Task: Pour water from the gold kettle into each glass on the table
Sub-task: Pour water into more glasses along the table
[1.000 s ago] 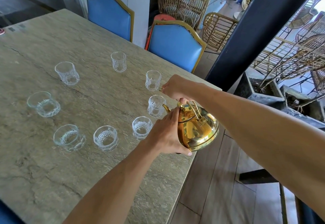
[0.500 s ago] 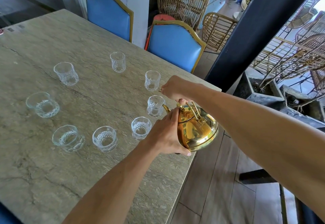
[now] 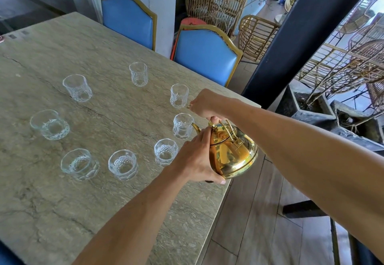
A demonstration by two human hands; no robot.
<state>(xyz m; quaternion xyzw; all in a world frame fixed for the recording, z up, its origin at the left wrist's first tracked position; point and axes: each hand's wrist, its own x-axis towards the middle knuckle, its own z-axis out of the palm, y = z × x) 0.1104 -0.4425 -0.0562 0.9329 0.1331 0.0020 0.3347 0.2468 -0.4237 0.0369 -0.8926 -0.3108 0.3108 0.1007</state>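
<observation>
Now | right hand [image 3: 204, 103] clenched on kettle [image 3: 234, 154] handle above | left hand [image 3: 197, 158] cupping its polished round gold side | spout beside cut-pattern glass [image 3: 182, 126] rim | veined stone table [image 3: 62, 212]

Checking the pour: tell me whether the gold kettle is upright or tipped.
Tipped: the gold kettle leans spout-first toward the nearest glass, its lid knob off vertical.

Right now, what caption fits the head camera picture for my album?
Right hand on the handle, left hand on its side, a gold kettle tilts toward a glass on the stone table.
</observation>
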